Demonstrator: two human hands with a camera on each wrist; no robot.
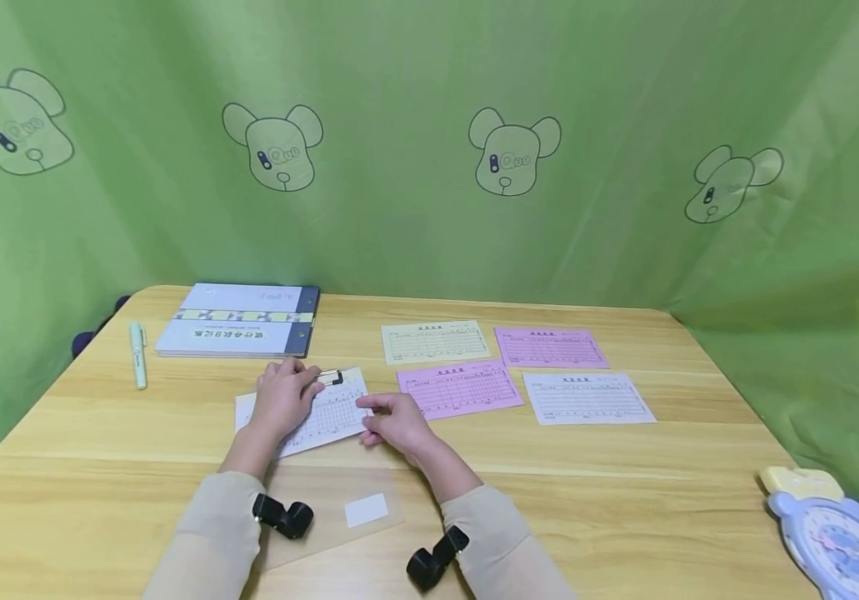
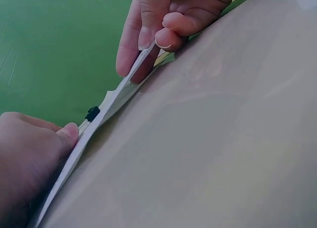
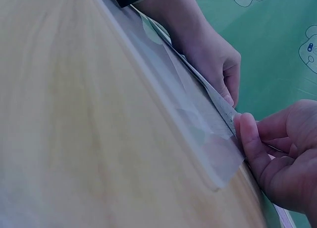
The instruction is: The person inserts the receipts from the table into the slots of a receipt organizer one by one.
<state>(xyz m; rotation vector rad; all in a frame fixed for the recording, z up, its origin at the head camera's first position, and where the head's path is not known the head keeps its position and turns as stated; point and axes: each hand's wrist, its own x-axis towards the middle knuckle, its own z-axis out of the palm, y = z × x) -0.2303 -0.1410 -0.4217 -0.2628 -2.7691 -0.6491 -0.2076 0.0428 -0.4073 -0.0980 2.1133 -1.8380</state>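
Several white printed form slips (image 1: 333,419) lie in a loose stack, their right edge raised a little. At the top edge sits a black binder clip (image 1: 330,377) with silver wire handles. My left hand (image 1: 282,400) reaches over the slips and pinches the clip by its handle; the left wrist view shows the thumb on the wire beside the clip (image 2: 92,113). With thumb and fingers, my right hand (image 1: 399,423) pinches the right edge of the slips, also seen in the right wrist view as the hand (image 3: 282,153) at the paper's corner.
A clear plastic sleeve (image 1: 309,533) with a white label lies under my forearms. Behind are a white-blue ledger book (image 1: 237,321) and a mint highlighter (image 1: 138,357). Pink (image 1: 459,390), cream (image 1: 435,342) and white (image 1: 589,399) forms lie right; a toy clock (image 1: 841,542) sits at the corner.
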